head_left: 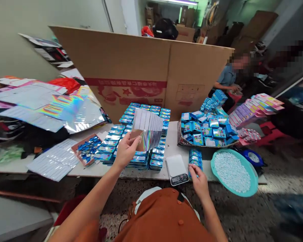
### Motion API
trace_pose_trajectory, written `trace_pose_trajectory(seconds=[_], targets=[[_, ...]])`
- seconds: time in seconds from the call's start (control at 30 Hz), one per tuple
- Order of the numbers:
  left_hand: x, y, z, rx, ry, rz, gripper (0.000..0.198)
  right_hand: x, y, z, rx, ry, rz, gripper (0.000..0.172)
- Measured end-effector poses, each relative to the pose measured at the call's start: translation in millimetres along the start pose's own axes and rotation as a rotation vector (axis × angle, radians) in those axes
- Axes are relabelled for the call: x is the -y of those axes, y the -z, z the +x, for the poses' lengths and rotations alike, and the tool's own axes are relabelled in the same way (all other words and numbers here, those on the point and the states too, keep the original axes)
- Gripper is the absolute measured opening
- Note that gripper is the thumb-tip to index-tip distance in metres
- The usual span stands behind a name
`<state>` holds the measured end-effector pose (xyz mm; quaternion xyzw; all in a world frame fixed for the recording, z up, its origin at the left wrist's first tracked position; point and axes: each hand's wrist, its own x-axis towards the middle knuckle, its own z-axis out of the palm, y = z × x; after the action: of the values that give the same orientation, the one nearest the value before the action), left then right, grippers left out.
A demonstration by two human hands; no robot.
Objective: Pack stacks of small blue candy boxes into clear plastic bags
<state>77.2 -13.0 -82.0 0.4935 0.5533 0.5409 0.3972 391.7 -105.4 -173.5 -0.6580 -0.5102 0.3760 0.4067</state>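
Observation:
My left hand (128,148) is closed on a shiny silver sheet (148,126), thumb on its face. The sheet is divided into narrow strips, shows rainbow glints, and is held tilted above rows of stacked blue packets (113,137). My right hand (200,181) is lower, right of a white digital scale (176,164). Its thumb and fingertips come together at the near end of a short row of blue packets (195,154); whether anything small is between them I cannot make out. The scale's pan bears nothing visible.
A tall cardboard panel (131,60) stands behind the packets. To the right are a box of blue packets (204,143) and a turquoise basin (254,185) of small white pieces. Leftward lie a tray (84,159) of blue pieces and loose sheets (54,159). Another person (227,77) sits beyond.

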Motion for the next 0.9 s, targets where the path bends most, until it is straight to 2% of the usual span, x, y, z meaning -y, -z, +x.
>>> trace_pose_trajectory(seconds=[0.1, 0.2, 0.3, 0.37, 0.53, 0.63, 0.8, 0.9], targets=[[-14.2, -16.9, -18.7, 0.031, 0.078, -0.077, 0.051, 23.2, -0.9, 17.8, -0.096, 0.08, 0.037, 0.043], [-17.8, -25.4, -29.4, 0.071, 0.142, -0.117, 0.056, 37.9, -9.6, 31.4, -0.137, 0.111, 0.097, 0.047], [-14.2, -30.6, -33.7, 0.116, 0.172, -0.158, 0.052, 45.8, -19.2, 37.8, -0.116, 0.075, 0.202, 0.041], [-10.3, -33.7, -34.7, 0.117, 0.166, -0.169, 0.051, 48.6, -22.4, 38.7, -0.147, 0.054, 0.304, 0.04], [-2.0, -39.6, -35.4, 0.073, 0.139, -0.131, 0.05, 51.7, -17.6, 37.2, -0.281, 0.04, 0.416, 0.055], [-0.5, -40.9, -34.6, 0.094, 0.134, -0.11, 0.049, 54.6, -11.2, 36.7, -0.336, 0.048, 0.383, 0.046], [-4.4, -42.8, -29.4, 0.147, 0.09, -0.088, 0.055, 65.5, 1.3, 36.4, -0.531, 0.092, 0.2, 0.027], [-6.6, -42.9, -24.0, 0.113, 0.02, -0.029, 0.058, 76.0, 9.7, 35.1, -0.407, 0.03, 0.403, 0.025]])
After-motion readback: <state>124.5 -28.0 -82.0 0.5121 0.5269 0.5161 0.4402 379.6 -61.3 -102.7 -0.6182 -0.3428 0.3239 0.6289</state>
